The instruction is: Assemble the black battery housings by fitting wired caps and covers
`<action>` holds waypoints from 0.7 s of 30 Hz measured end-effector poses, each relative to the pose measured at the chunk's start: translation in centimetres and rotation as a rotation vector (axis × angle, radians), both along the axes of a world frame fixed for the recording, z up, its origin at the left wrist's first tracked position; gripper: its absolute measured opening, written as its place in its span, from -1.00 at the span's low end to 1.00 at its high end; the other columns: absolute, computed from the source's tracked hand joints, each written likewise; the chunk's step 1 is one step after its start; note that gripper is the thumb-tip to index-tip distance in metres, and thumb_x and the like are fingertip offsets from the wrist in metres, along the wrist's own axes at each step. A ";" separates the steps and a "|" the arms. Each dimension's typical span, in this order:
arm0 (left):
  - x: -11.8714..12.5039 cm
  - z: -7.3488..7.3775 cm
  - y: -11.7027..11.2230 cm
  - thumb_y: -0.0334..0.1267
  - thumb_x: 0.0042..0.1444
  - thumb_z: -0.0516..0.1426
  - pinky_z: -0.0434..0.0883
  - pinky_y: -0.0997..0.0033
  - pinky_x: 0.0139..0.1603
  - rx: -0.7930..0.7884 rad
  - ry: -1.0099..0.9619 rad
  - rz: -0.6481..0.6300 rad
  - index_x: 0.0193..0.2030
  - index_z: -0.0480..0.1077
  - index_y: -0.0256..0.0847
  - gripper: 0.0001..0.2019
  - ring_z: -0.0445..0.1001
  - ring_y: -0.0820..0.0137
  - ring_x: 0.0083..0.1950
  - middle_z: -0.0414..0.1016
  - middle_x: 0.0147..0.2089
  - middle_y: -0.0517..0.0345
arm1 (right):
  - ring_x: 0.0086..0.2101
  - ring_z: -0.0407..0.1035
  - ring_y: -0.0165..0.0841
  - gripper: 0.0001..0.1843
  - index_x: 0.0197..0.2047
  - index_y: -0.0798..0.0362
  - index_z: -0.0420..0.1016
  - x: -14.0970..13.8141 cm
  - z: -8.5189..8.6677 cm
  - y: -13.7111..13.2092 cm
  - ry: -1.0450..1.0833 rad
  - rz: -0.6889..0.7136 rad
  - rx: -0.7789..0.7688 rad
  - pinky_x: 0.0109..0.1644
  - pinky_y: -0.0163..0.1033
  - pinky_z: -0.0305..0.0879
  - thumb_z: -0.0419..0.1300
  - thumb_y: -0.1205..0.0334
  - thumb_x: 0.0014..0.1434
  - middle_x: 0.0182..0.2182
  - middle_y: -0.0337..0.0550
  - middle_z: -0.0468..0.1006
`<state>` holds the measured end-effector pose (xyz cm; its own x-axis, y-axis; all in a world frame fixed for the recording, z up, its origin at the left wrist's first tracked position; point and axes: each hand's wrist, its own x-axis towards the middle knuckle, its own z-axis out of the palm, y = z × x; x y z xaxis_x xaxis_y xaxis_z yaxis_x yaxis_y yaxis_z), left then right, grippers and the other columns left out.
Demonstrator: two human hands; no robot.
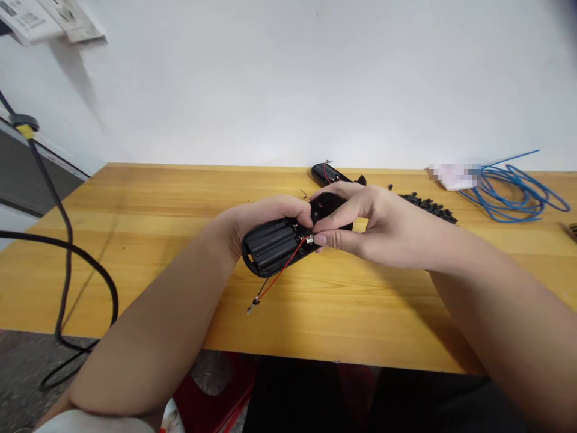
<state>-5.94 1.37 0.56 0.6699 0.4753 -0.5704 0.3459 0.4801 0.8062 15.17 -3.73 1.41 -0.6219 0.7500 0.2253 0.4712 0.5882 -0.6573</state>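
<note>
Between both hands, above the wooden table, I hold a black plastic housing [270, 243] with long battery-like slots at its rounded near end. My left hand [279, 210] is closed around its far side, the thumb bent onto the middle. My right hand [360, 225] pinches at the right part, thumb and forefinger by a small white connector [309, 239]. A thin red wire [283, 266] runs from there, with a black one, to a small tip [252, 305] hanging off the near side. The fingers beneath the housing are mostly hidden.
A similar black housing [327, 174] with wires lies at the table's back edge. Right of it are a pile of small black parts [430, 207] and a coil of blue cable [514, 192] beside a pale packet [455, 176]. A black cable [67, 252] loops at the left.
</note>
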 end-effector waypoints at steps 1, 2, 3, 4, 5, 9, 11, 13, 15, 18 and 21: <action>0.0 -0.1 0.0 -0.25 0.01 0.12 0.39 0.46 -0.39 -0.033 -0.001 0.005 -0.40 0.54 -0.29 -0.80 0.41 0.43 -0.39 0.53 -0.41 0.07 | -0.04 0.51 -0.26 -0.75 -0.38 -0.12 0.72 0.0 0.0 0.0 -0.008 -0.013 -0.001 0.10 -0.10 0.48 0.27 0.27 0.32 -0.11 -0.27 0.67; 0.0 -0.2 0.1 -0.25 0.00 0.13 0.39 0.46 -0.40 -0.064 0.002 0.013 -0.41 0.55 -0.29 -0.81 0.41 0.43 -0.40 0.53 -0.42 0.07 | -0.06 0.51 -0.27 -0.75 -0.38 -0.12 0.73 0.0 0.0 -0.1 -0.015 -0.026 -0.003 0.09 -0.11 0.48 0.27 0.28 0.31 -0.12 -0.27 0.67; 0.0 -0.3 0.2 -0.25 -0.02 0.14 0.39 0.46 -0.41 -0.076 0.010 0.015 -0.41 0.55 -0.29 -0.81 0.41 0.43 -0.41 0.52 -0.43 0.06 | -0.09 0.51 -0.28 -0.75 -0.38 -0.12 0.73 0.0 0.0 -0.1 -0.020 -0.035 -0.010 0.07 -0.11 0.48 0.28 0.29 0.29 -0.13 -0.29 0.68; 0.0 -0.4 0.2 -0.25 -0.02 0.15 0.40 0.47 -0.41 -0.085 0.016 0.013 -0.41 0.56 -0.30 -0.81 0.41 0.43 -0.41 0.52 -0.42 0.05 | -0.11 0.52 -0.29 -0.76 -0.37 -0.12 0.73 -0.1 0.0 -0.1 -0.024 -0.039 -0.028 0.05 -0.12 0.48 0.28 0.29 0.29 -0.14 -0.29 0.68; -0.1 -0.5 0.3 -0.25 -0.02 0.16 0.40 0.49 -0.40 -0.090 0.017 0.009 -0.41 0.57 -0.31 -0.80 0.42 0.44 -0.40 0.53 -0.42 0.05 | -0.14 0.52 -0.29 -0.76 -0.36 -0.12 0.74 -0.1 0.0 0.0 -0.026 -0.038 -0.059 0.03 -0.13 0.49 0.27 0.30 0.28 -0.16 -0.30 0.68; -0.4 -0.5 0.4 -0.23 0.05 0.14 0.42 0.53 -0.33 -0.081 -0.005 0.017 -0.37 0.60 -0.34 -0.76 0.47 0.45 -0.33 0.57 -0.37 0.06 | -0.18 0.56 -0.31 -0.81 -0.31 -0.12 0.75 -0.2 -0.1 0.4 0.024 -0.032 -0.229 -0.06 -0.19 0.51 0.29 0.27 0.27 -0.23 -0.33 0.69; -0.6 -0.5 0.4 -0.23 0.09 0.14 0.42 0.54 -0.31 -0.080 -0.014 0.028 -0.35 0.60 -0.36 -0.75 0.48 0.46 -0.32 0.58 -0.36 0.07 | -0.20 0.58 -0.30 -0.86 -0.29 -0.11 0.75 -0.2 -0.4 0.6 0.072 -0.060 -0.288 -0.09 -0.20 0.52 0.32 0.25 0.25 -0.25 -0.32 0.70; -0.8 -0.6 0.5 -0.24 0.10 0.14 0.43 0.54 -0.30 -0.081 -0.019 0.029 -0.34 0.60 -0.37 -0.75 0.48 0.45 -0.31 0.59 -0.35 0.07 | -0.23 0.58 -0.31 -0.89 -0.28 -0.10 0.75 -0.3 -0.7 0.8 0.119 -0.085 -0.327 -0.11 -0.21 0.53 0.35 0.24 0.22 -0.28 -0.32 0.70; -0.9 -0.8 0.7 -0.24 0.11 0.14 0.45 0.54 -0.27 -0.084 -0.032 0.026 -0.31 0.60 -0.38 -0.75 0.49 0.44 -0.29 0.60 -0.34 0.06 | -0.24 0.58 -0.31 -0.91 -0.28 -0.10 0.75 -0.3 -1.0 0.8 0.176 -0.089 -0.369 -0.11 -0.21 0.55 0.36 0.23 0.21 -0.28 -0.32 0.71; -1.2 -1.1 1.0 -0.22 0.10 0.17 0.48 0.56 -0.24 -0.086 -0.054 0.021 -0.30 0.61 -0.37 -0.75 0.51 0.44 -0.27 0.62 -0.31 0.05 | -0.22 0.59 -0.31 -0.89 -0.26 -0.10 0.75 -0.2 -1.1 0.8 0.244 -0.066 -0.400 -0.06 -0.20 0.56 0.35 0.24 0.23 -0.28 -0.30 0.71; -1.2 -1.1 1.1 -0.20 0.06 0.20 0.47 0.55 -0.39 -0.086 -0.046 0.010 -0.32 0.63 -0.33 -0.76 0.50 0.43 -0.35 0.63 -0.33 0.03 | -0.16 0.58 -0.29 -0.85 -0.29 -0.13 0.76 -0.1 -0.7 0.8 0.208 -0.034 -0.289 0.02 -0.16 0.54 0.35 0.29 0.23 -0.27 -0.28 0.70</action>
<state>-7.17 2.45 -0.52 0.6915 0.4329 -0.5783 0.3045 0.5513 0.7767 15.11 -2.98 0.69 -0.5585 0.8208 0.1200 0.3262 0.3503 -0.8780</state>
